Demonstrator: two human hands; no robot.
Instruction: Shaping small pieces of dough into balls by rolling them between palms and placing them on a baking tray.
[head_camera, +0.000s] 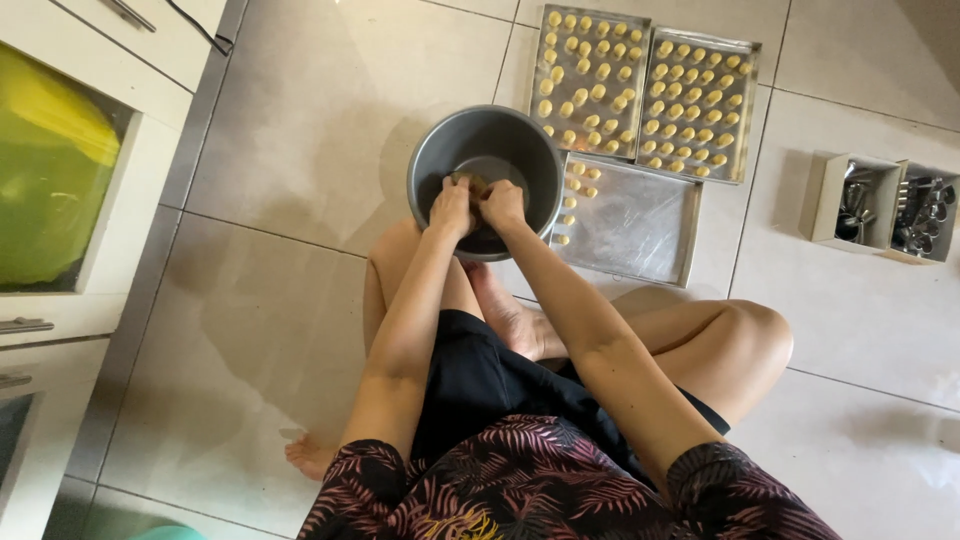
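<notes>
Head view looks straight down on a pale tiled floor (300, 150) where a person sits cross-legged, bare legs folded and a black and leaf-patterned garment in the lower part of the frame. Along the left edge stands a white cabinet (120, 230) with a glass-fronted door showing something green and yellow behind it. Ahead of the knees sits a round grey metal bowl (430, 160), resting on the floor just beyond the person's foot. To its right lies a metal baking tray (650, 225), mostly bare, with only a short column of small yellow dough balls (572, 200) near its left edge, beside the bowl. Beyond that tray lie two more baking trays side by side, the left full tray (590, 80) and the right full tray (697, 105), both covered in rows of the same yellow pieces. Well apart at the right, two small open boxes (880, 205) hold shiny metal utensils. Both arms reach forward into the bowl. The left hand (452, 207) and the right hand (502, 203) meet over the near inside wall of the bowl, touching each other, fingers curled inward and pinched together around a small yellowish lump of dough (472, 184) that shows just above the knuckles.
</notes>
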